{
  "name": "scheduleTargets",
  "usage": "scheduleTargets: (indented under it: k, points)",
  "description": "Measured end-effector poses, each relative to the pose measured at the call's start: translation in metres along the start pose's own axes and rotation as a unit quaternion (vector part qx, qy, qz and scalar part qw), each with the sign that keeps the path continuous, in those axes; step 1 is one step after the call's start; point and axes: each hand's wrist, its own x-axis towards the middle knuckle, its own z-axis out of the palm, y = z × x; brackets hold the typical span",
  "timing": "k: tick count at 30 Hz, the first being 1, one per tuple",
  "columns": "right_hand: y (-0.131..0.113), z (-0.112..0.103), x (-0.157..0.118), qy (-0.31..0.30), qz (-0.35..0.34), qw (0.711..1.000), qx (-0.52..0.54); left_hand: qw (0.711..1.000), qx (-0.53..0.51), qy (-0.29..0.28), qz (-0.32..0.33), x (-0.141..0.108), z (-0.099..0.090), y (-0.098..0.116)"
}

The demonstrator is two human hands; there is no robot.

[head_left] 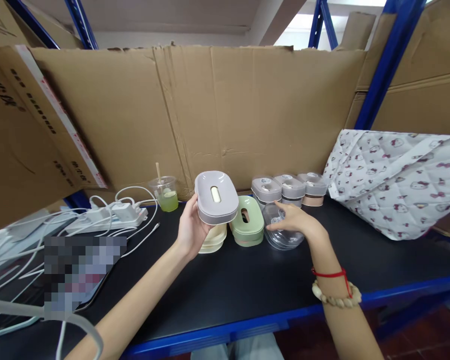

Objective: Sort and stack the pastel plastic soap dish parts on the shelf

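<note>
My left hand point(193, 227) grips a grey rounded plastic box point(214, 212) by its left side, held up and tilted toward me. A dished top with an oval slot and a pale bar in the slot shows on it. Below it, partly covered, are stacked cream pieces point(214, 240). A green stack of similar slotted pieces point(247, 222) stands to the right. My right hand point(294, 218) has thumb and forefinger apart over a stack of clear plastic covers point(283, 240); whether it touches them I cannot tell.
Several grey boxes with clear covers point(291, 185) line the back. A cup of green drink point(168, 197) and a power strip point(114, 217) with white cables are left, near a blurred device point(82, 275). A patterned quilted bag point(401, 180) stands right; cardboard point(247, 110) walls the back.
</note>
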Motion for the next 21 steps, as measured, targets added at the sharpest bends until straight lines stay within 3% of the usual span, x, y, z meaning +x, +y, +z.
scheduleTargets:
  k: [3, 7, 10, 12, 14, 16, 21]
  points:
    - [0.000, 0.003, 0.002, 0.011, -0.023, 1.000, -0.003, 1.000, -0.007, -0.020, -0.013, 0.000, 0.000, 0.001]
    - [0.000, 0.006, 0.006, 0.066, -0.039, 0.994, 0.079, 1.000, -0.005, -0.026, -0.006, 0.002, 0.001, 0.002]
    - [-0.006, 0.010, 0.007, 0.194, -0.080, 0.963, 0.168, 0.999, 0.020, -0.040, 0.010, 0.004, -0.003, -0.001]
    - [-0.015, 0.017, 0.005, 0.272, -0.182, 0.917, 0.228, 0.994, 0.059, -0.084, 0.031, 0.005, -0.007, -0.006]
    - [-0.027, 0.027, 0.000, 0.275, -0.315, 0.870, 0.263, 0.981, 0.105, -0.150, 0.060, 0.004, -0.012, -0.012]
    - [-0.038, 0.038, -0.006, 0.244, -0.401, 0.843, 0.262, 0.965, 0.146, -0.198, 0.086, 0.001, -0.015, -0.017]
    - [-0.049, 0.058, -0.012, 0.254, -0.426, 0.829, 0.259, 0.948, 0.201, -0.215, 0.119, -0.004, -0.017, -0.017]
